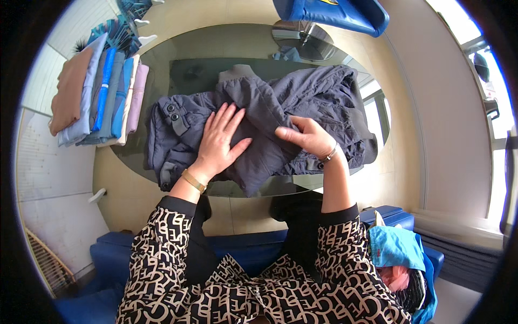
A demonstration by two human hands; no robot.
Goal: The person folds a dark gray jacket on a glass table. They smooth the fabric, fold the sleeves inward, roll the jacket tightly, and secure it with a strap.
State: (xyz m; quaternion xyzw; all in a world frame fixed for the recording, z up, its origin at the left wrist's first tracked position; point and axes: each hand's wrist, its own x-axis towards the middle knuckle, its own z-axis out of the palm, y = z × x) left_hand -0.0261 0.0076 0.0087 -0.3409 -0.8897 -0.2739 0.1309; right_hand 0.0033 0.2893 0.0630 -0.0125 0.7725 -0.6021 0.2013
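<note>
A dark grey padded jacket [259, 137] lies across the glass table before me, one sleeve [259, 95] folded over its body. The ribbed cuff [236, 73] of that sleeve points to the far side. My left hand [220, 139] rests flat on the jacket with its fingers spread. Over the folded sleeve, my right hand [309, 137] touches the cloth with thumb extended and fingers bent. Its fingertips are partly hidden, so a grip cannot be made out. Buttoned tabs [174, 115] show at the jacket's left end.
The oval glass table [149, 65] has a stack of folded clothes [101, 97] at its left. A blue chair [336, 14] stands beyond it. Beside my right elbow lies a heap of clothes [398, 251] on the blue seat [429, 255]. A white wall panel [449, 101] runs along the right.
</note>
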